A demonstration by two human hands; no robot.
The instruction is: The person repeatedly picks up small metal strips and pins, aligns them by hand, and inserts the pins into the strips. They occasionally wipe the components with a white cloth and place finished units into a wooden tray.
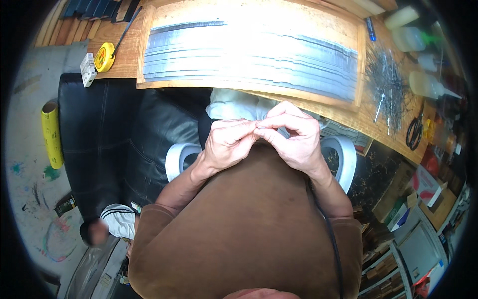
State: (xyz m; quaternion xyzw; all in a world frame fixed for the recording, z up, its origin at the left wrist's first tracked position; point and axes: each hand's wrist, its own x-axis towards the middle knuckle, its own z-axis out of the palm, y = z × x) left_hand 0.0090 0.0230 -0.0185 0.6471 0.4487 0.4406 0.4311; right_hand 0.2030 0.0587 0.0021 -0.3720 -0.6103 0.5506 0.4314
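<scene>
My left hand [228, 144] and my right hand [297, 138] meet in front of my chest, just short of the table's near edge. Thumb and forefinger are pinched together on each, and the fingertips touch. A thin dark sliver shows between them, too small to name. Beyond the hands, a shallow wooden tray [249, 90] rests on the table, with rows of thin grey-blue strips [318, 65] lying across it. Glare washes out the tray's middle. To its right is a tangled heap of fine dark wire-like pieces [387, 82].
A yellow tape measure [104, 57] and a small white box [88, 70] sit at the table's left end. Black-handled scissors [415, 132] and squeeze bottles [425, 84] are at the right. A black sofa [99, 134] stands left; a person in a white top [118, 220] is at lower left.
</scene>
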